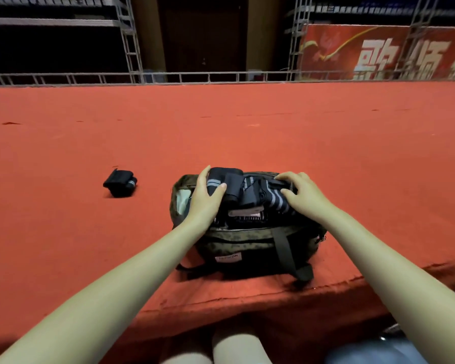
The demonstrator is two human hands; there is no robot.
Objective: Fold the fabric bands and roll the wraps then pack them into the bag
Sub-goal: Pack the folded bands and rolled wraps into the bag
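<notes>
An olive camouflage bag lies open on the red carpeted platform near its front edge. My left hand grips a rolled black wrap at the bag's opening, thumb on its front. My right hand rests with curled fingers on a black band with grey stripes that lies in the bag. A second rolled black wrap sits on the carpet to the left of the bag, apart from both hands.
The red platform stretches far back to a metal truss railing. Its front edge runs just below the bag. A red banner stands at the back right. My knees show below the edge.
</notes>
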